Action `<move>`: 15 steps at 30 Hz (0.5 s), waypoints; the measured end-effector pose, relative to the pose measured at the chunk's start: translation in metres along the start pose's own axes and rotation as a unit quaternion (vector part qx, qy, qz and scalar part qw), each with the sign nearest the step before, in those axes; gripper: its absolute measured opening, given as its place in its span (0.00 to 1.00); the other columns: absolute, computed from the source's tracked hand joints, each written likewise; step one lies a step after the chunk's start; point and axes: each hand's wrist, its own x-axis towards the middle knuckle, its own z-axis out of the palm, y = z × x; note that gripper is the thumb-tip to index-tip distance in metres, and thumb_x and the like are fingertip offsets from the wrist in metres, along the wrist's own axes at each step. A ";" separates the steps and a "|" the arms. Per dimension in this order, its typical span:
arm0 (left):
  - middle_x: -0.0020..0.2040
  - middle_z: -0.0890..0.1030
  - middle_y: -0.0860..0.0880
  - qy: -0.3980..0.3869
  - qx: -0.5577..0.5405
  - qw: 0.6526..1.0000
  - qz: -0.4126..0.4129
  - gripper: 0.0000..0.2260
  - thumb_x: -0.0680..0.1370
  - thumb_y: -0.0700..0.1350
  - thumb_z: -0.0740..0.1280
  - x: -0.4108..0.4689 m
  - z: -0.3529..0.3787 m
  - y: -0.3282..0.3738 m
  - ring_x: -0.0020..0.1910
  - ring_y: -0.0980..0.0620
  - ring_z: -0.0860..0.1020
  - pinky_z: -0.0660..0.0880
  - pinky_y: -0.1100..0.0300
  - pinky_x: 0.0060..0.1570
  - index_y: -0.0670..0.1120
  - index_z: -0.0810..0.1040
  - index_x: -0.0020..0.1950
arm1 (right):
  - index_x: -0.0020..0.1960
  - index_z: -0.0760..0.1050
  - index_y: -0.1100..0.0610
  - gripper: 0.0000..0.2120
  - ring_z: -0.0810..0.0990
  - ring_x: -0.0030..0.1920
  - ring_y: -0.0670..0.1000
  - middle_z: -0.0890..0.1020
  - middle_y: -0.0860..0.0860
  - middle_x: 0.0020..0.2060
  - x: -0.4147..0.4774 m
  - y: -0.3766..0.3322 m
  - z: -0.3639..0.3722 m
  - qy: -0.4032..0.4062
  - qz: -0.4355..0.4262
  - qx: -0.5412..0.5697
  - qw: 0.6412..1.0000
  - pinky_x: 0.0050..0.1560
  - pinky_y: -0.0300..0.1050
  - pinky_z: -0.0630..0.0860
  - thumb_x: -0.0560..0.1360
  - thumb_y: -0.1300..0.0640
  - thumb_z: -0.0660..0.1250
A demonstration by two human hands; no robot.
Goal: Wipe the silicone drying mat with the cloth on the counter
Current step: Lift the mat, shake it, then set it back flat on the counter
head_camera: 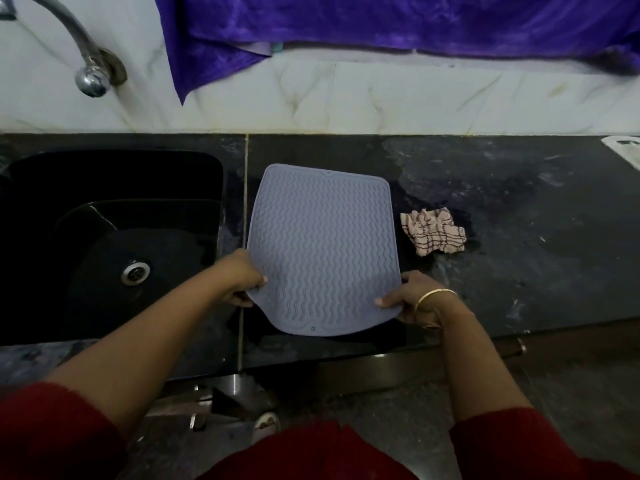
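Observation:
A grey-blue silicone drying mat (323, 244) with wavy ridges is held over the dark counter (519, 237), its near end raised toward me. My left hand (242, 277) grips the mat's near left edge, thumb on top. My right hand (414, 299), with a gold bangle at the wrist, grips the near right edge the same way. A crumpled pink checked cloth (433, 232) lies on the counter just right of the mat, touched by neither hand.
A black sink (104, 237) with a metal drain sits left of the mat, under a chrome tap (91, 69). A purple towel (346, 22) hangs over the marble backsplash. The counter right of the cloth looks wet and streaked. A white object (623, 148) lies at the far right.

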 end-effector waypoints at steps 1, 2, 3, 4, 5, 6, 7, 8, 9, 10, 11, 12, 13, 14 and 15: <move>0.46 0.77 0.45 0.024 0.005 0.999 0.022 0.06 0.78 0.36 0.63 -0.004 0.004 0.005 0.43 0.49 0.76 0.76 0.56 0.36 0.43 0.73 0.55 | 0.62 0.70 0.68 0.23 0.79 0.48 0.56 0.78 0.60 0.58 0.001 0.000 0.001 -0.002 -0.007 0.061 0.998 0.39 0.47 0.80 0.68 0.74 0.67; 0.46 0.77 0.45 0.054 0.017 0.997 0.046 0.04 0.78 0.38 0.63 -0.007 0.006 0.010 0.43 0.48 0.76 0.77 0.56 0.36 0.43 0.73 0.53 | 0.59 0.73 0.69 0.19 0.80 0.46 0.55 0.79 0.60 0.56 0.003 0.000 0.003 -0.002 -0.006 0.125 0.992 0.38 0.46 0.81 0.69 0.73 0.66; 0.48 0.78 0.44 0.082 0.019 0.994 0.070 0.05 0.78 0.41 0.64 -0.008 0.008 0.013 0.45 0.47 0.77 0.78 0.54 0.39 0.42 0.73 0.53 | 0.58 0.74 0.68 0.17 0.80 0.47 0.55 0.80 0.60 0.55 0.005 0.000 0.005 -0.008 0.002 0.191 0.982 0.38 0.45 0.81 0.69 0.72 0.66; 0.51 0.79 0.44 0.107 0.009 0.990 0.088 0.08 0.78 0.43 0.64 -0.008 0.011 0.017 0.48 0.46 0.78 0.79 0.52 0.45 0.42 0.74 0.55 | 0.58 0.74 0.66 0.16 0.80 0.47 0.55 0.82 0.59 0.52 0.003 0.000 0.007 -0.022 0.013 0.246 0.969 0.37 0.46 0.81 0.70 0.71 0.65; 0.52 0.79 0.44 0.129 -0.008 0.987 0.099 0.10 0.77 0.45 0.64 -0.009 0.014 0.021 0.50 0.45 0.79 0.79 0.50 0.49 0.43 0.74 0.56 | 0.56 0.74 0.65 0.13 0.80 0.47 0.55 0.84 0.58 0.46 0.000 -0.003 0.009 -0.035 0.023 0.282 0.959 0.36 0.47 0.81 0.72 0.70 0.64; 0.51 0.79 0.44 0.140 -0.041 0.984 0.103 0.09 0.78 0.45 0.64 -0.010 0.016 0.026 0.50 0.44 0.79 0.78 0.51 0.49 0.43 0.75 0.56 | 0.53 0.75 0.63 0.10 0.79 0.44 0.54 0.84 0.57 0.39 -0.003 -0.006 0.011 -0.035 0.030 0.300 0.953 0.32 0.47 0.81 0.73 0.69 0.62; 0.50 0.79 0.44 0.142 -0.078 0.981 0.104 0.06 0.78 0.44 0.63 -0.010 0.017 0.029 0.48 0.44 0.78 0.78 0.53 0.45 0.43 0.75 0.53 | 0.49 0.74 0.62 0.07 0.78 0.42 0.53 0.83 0.56 0.35 -0.005 -0.011 0.012 -0.028 0.032 0.309 0.950 0.29 0.45 0.80 0.74 0.69 0.61; 0.48 0.79 0.43 0.137 -0.112 0.979 0.103 0.04 0.79 0.42 0.63 -0.010 0.016 0.034 0.46 0.45 0.78 0.77 0.55 0.40 0.43 0.75 0.50 | 0.47 0.73 0.61 0.06 0.77 0.40 0.53 0.81 0.55 0.35 -0.007 -0.018 0.012 -0.018 0.031 0.309 0.950 0.27 0.44 0.79 0.74 0.68 0.60; 0.48 0.79 0.42 0.135 -0.135 0.976 0.103 0.04 0.79 0.41 0.63 -0.011 0.013 0.040 0.45 0.44 0.78 0.77 0.54 0.40 0.42 0.76 0.49 | 0.46 0.73 0.61 0.06 0.76 0.39 0.52 0.79 0.55 0.37 -0.009 -0.024 0.011 -0.011 0.023 0.300 0.954 0.27 0.43 0.79 0.75 0.68 0.59; 0.49 0.80 0.41 0.139 -0.145 0.974 0.108 0.05 0.78 0.40 0.63 -0.011 0.006 0.046 0.46 0.43 0.79 0.77 0.52 0.43 0.40 0.77 0.50 | 0.46 0.73 0.60 0.06 0.76 0.39 0.52 0.77 0.54 0.38 -0.012 -0.033 0.010 -0.001 0.011 0.290 0.957 0.30 0.44 0.79 0.75 0.68 0.59; 0.52 0.80 0.39 0.153 -0.144 0.971 0.114 0.08 0.78 0.40 0.64 -0.011 -0.003 0.052 0.50 0.41 0.79 0.77 0.50 0.48 0.37 0.77 0.54 | 0.49 0.72 0.60 0.06 0.76 0.39 0.53 0.77 0.54 0.39 -0.014 -0.044 0.008 0.011 -0.008 0.276 0.961 0.34 0.47 0.78 0.75 0.67 0.59; 0.56 0.80 0.38 0.169 -0.139 0.969 0.118 0.11 0.78 0.40 0.65 -0.009 -0.012 0.060 0.53 0.40 0.79 0.76 0.50 0.52 0.36 0.77 0.58 | 0.53 0.72 0.60 0.09 0.76 0.41 0.53 0.77 0.55 0.41 -0.016 -0.056 0.005 0.028 -0.031 0.265 0.963 0.40 0.52 0.77 0.75 0.67 0.59; 0.57 0.79 0.38 0.176 -0.134 0.967 0.124 0.13 0.79 0.39 0.64 -0.009 -0.024 0.071 0.55 0.41 0.78 0.75 0.53 0.53 0.34 0.75 0.61 | 0.58 0.70 0.60 0.12 0.76 0.45 0.55 0.76 0.56 0.44 -0.014 -0.072 0.000 0.044 -0.058 0.262 0.962 0.45 0.54 0.76 0.76 0.68 0.59; 0.57 0.78 0.38 0.176 -0.138 0.965 0.139 0.12 0.79 0.38 0.63 -0.009 -0.035 0.083 0.53 0.43 0.78 0.75 0.56 0.48 0.33 0.75 0.61 | 0.59 0.70 0.62 0.12 0.75 0.49 0.57 0.75 0.57 0.48 -0.016 -0.091 -0.003 0.057 -0.088 0.268 0.958 0.49 0.57 0.76 0.76 0.68 0.58; 0.54 0.79 0.38 0.170 -0.143 0.962 0.159 0.09 0.79 0.36 0.62 -0.006 -0.048 0.097 0.46 0.46 0.80 0.77 0.59 0.40 0.33 0.76 0.57 | 0.56 0.70 0.64 0.10 0.73 0.51 0.59 0.74 0.58 0.52 -0.017 -0.113 -0.007 0.064 -0.117 0.269 0.954 0.49 0.60 0.76 0.76 0.69 0.57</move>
